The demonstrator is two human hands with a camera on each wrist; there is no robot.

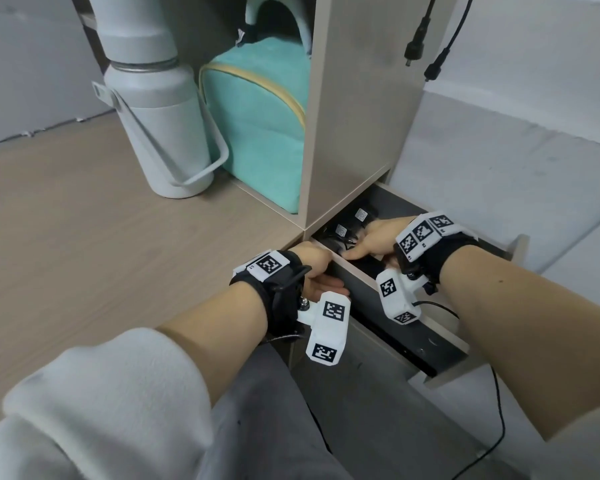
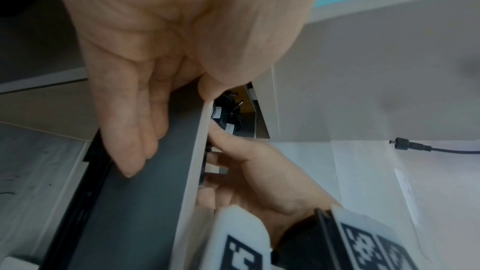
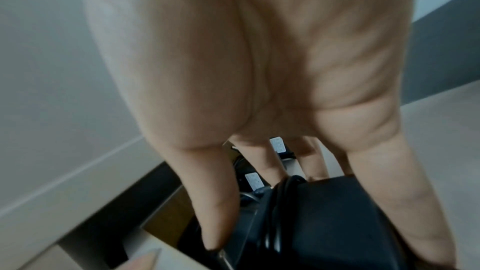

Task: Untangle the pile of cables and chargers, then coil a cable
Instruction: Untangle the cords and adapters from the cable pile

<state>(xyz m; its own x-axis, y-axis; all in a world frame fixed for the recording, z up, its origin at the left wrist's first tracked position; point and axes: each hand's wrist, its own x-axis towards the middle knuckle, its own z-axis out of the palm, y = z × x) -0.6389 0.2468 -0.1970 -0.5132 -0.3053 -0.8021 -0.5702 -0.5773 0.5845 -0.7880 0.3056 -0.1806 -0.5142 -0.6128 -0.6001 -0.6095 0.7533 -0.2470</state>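
Observation:
A drawer (image 1: 361, 275) stands pulled out below the wooden shelf unit. Inside it lies a pile of black chargers (image 1: 341, 231) with white labels and tangled black cables. My right hand (image 1: 378, 240) reaches into the drawer; in the right wrist view its thumb and fingers (image 3: 215, 223) close round a black power adapter (image 3: 324, 223) with cable wound on it. Two more labelled chargers (image 3: 253, 181) lie beyond. My left hand (image 1: 317, 268) holds the drawer's side wall (image 2: 155, 171), thumb on the rim and fingers (image 2: 135, 130) flat on the outside.
A grey bottle (image 1: 160, 133) and a teal bag (image 1: 257, 126) stand on the desk (image 1: 84, 237) beside the shelf upright (image 1: 357, 116). Two black cables with barrel plugs (image 1: 414, 50) hang at the top right. A thin black wire (image 1: 499, 410) trails over the floor.

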